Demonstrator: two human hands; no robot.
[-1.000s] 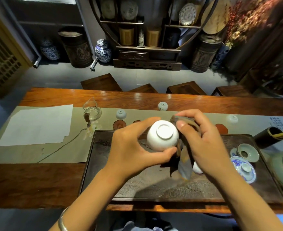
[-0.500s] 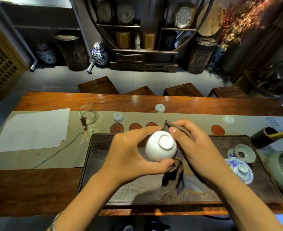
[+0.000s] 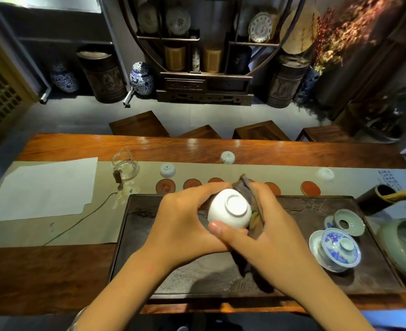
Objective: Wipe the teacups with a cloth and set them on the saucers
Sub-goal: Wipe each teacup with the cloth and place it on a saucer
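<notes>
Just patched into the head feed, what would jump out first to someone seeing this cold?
Dead centre, a white teacup is held bottom-up above the dark tea tray, left hand gripping it while the right hand presses a brown cloth against it. Behind, a row of red saucers sits empty on the runner. A blue-and-white lidded bowl stands at the tray's right.

Teacup (image 3: pixel 230 209) mouth and much of the cloth (image 3: pixel 254 216) behind both hands; basin (image 3: pixel 404 247) past the right edge.

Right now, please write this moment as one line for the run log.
step: wiping | left hand: holds white teacup, foot up | right hand: presses brown cloth on teacup | over dark tray | red saucers: bare
</notes>
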